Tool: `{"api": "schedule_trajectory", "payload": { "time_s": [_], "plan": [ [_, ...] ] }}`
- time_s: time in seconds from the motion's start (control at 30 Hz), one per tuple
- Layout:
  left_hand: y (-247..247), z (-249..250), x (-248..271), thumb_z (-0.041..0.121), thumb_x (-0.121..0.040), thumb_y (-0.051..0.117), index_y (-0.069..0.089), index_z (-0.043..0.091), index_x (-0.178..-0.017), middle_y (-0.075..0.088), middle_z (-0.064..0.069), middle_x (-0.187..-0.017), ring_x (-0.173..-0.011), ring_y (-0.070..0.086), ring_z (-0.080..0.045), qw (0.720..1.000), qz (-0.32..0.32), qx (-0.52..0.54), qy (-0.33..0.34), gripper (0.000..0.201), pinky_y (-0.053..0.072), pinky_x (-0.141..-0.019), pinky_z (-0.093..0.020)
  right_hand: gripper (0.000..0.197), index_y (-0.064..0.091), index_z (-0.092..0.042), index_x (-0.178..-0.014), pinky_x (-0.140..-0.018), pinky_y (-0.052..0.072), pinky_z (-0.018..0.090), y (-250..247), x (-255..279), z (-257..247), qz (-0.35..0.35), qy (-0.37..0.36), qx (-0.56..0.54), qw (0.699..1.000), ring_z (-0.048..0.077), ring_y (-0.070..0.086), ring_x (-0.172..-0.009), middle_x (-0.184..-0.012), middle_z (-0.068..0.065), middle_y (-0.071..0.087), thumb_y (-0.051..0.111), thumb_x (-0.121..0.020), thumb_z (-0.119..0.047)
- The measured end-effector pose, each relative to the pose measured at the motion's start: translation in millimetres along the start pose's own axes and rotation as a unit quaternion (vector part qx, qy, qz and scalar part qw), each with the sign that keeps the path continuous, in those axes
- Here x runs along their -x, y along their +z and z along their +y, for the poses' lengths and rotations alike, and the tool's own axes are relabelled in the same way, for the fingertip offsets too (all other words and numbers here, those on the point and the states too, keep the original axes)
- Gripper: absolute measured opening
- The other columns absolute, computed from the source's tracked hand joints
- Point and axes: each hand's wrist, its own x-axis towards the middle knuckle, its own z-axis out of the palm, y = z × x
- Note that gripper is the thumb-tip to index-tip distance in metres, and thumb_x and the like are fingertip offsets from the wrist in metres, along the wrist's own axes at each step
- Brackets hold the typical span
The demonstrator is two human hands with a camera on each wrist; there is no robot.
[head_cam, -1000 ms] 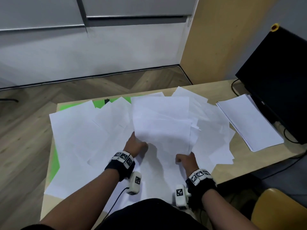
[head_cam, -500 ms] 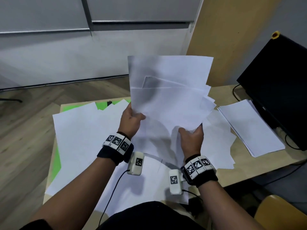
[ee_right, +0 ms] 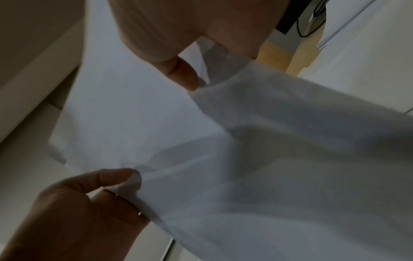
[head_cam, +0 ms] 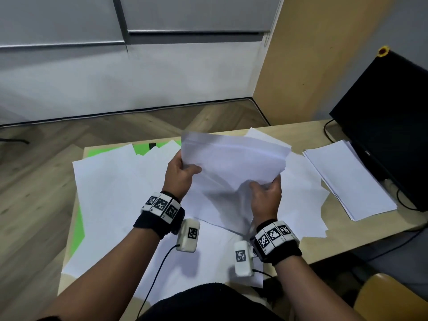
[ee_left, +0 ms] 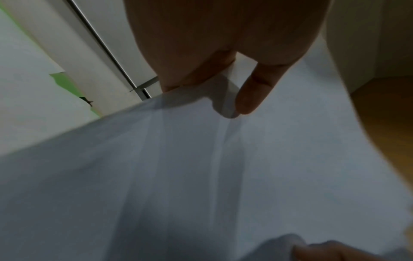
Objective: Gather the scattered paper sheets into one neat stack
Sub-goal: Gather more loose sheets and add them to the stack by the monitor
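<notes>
Both hands hold a loose bundle of white paper sheets [head_cam: 234, 163] lifted above the light wooden table [head_cam: 298, 133]: the left hand [head_cam: 179, 173] pinches its left edge, thumb on top, and the right hand [head_cam: 266, 196] pinches its near right corner. More scattered white sheets [head_cam: 111, 193] cover the table beneath, and 1 tidier white paper stack [head_cam: 347, 177] lies to the right beside a black monitor [head_cam: 389, 117].

Both forearms reach forward over the table edge, banded at the wrists; left hand [head_cam: 179, 173] raised, thumb laid across the top and fingers curled beneath in a pinch; right hand [head_cam: 266, 198] lower and nearer, thumb and fingers likewise pinched together.
</notes>
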Motion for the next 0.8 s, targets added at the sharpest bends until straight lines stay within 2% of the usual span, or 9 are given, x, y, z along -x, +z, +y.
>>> {"api": "schedule_trajectory", "payload": {
  "time_s": [0.1,0.2,0.3,0.4,0.47,0.57,0.63,0.7,0.8],
  "plan": [
    [3,18,1,-0.002,-0.061,0.06,0.064,0.015,-0.097,0.068,-0.002,-0.087,-0.081,0.063,-0.02,0.998,-0.007,0.062,0.031,0.04,0.051,-0.076,-0.034,0.085,0.039,-0.006,-0.145,-0.096,0.05,0.047,-1,-4,-9,0.016,-0.016,-0.017,1.0,0.026,0.063,-0.092,-0.102,0.008,0.068,0.063,-0.064,-0.02],
    [2,28,1,0.004,-0.058,0.065,0.063,0.016,-0.098,0.066,-0.001,-0.089,-0.083,0.061,-0.013,0.994,-0.013,0.069,0.085,0.042,0.049,-0.076,-0.025,0.087,0.033,-0.004,-0.147,-0.103,0.047,0.041,-3,-4,-15,0.02,-0.036,-0.035,0.999,0.029,0.061,-0.111,-0.122,0.013,0.064,0.064,-0.067,-0.017],
    [-2,13,0,0.01,-0.055,0.067,0.062,0.018,-0.092,0.064,-0.002,-0.088,-0.083,0.058,-0.017,0.997,-0.004,0.053,0.053,0.039,0.048,-0.076,-0.029,0.088,0.033,-0.005,-0.148,-0.106,0.044,0.041,0,2,-8,0.01,-0.023,0.01,1.0,0.028,0.059,-0.117,-0.128,0.013,0.062,0.066,-0.068,-0.023],
    [-4,-11,0,0.004,-0.055,0.062,0.062,0.014,-0.085,0.065,-0.005,-0.084,-0.081,0.058,-0.024,0.998,0.016,0.027,-0.051,0.032,0.046,-0.077,-0.037,0.08,0.044,-0.011,-0.141,-0.098,0.049,0.038,3,4,5,-0.014,0.017,0.054,0.998,0.025,0.064,-0.107,-0.117,0.008,0.068,0.065,-0.065,-0.026],
    [-4,-19,1,0.001,-0.058,0.062,0.064,0.015,-0.081,0.067,-0.001,-0.08,-0.082,0.059,-0.024,0.997,0.025,-0.009,-0.078,0.028,0.047,-0.073,-0.033,0.066,0.054,-0.012,-0.13,-0.094,0.051,0.037,4,2,12,-0.026,0.037,0.069,0.997,0.026,0.065,-0.103,-0.111,0.006,0.07,0.065,-0.066,-0.026],
    [0,-18,3,0.001,-0.062,0.063,0.067,0.013,-0.084,0.07,0.003,-0.079,-0.081,0.063,-0.022,0.996,0.021,-0.003,-0.082,0.026,0.048,-0.073,-0.03,0.043,0.061,-0.01,-0.119,-0.094,0.051,0.038,6,-2,11,-0.025,0.037,0.051,0.998,0.024,0.065,-0.1,-0.106,0.003,0.07,0.068,-0.077,-0.012],
    [2,-10,4,-0.005,-0.069,0.063,0.067,0.013,-0.088,0.072,0.005,-0.08,-0.079,0.065,-0.017,0.998,0.018,0.021,-0.062,0.026,0.049,-0.073,-0.027,0.043,0.06,-0.009,-0.122,-0.093,0.048,0.03,6,-4,6,-0.015,0.012,0.034,0.999,0.019,0.063,-0.099,-0.106,0.0,0.069,0.067,-0.08,-0.001],
    [0,-5,2,-0.006,-0.071,0.062,0.066,0.014,-0.087,0.07,0.006,-0.079,-0.076,0.064,-0.014,0.998,0.019,0.031,-0.042,0.027,0.05,-0.07,-0.022,0.05,0.057,-0.008,-0.126,-0.092,0.045,0.026,4,-6,3,0.003,-0.013,0.025,1.0,0.018,0.063,-0.101,-0.11,0.0,0.068,0.069,-0.078,-0.003],
    [-9,-13,0,0.008,-0.065,0.062,0.063,0.019,-0.09,0.067,0.006,-0.083,-0.08,0.061,-0.015,0.998,0.024,-0.018,-0.056,0.027,0.048,-0.072,-0.025,0.053,0.055,-0.013,-0.127,-0.091,0.049,0.03,2,-6,11,-0.01,0.009,0.049,0.999,0.021,0.065,-0.098,-0.107,0.001,0.07,0.07,-0.076,-0.008]
  ]
}}
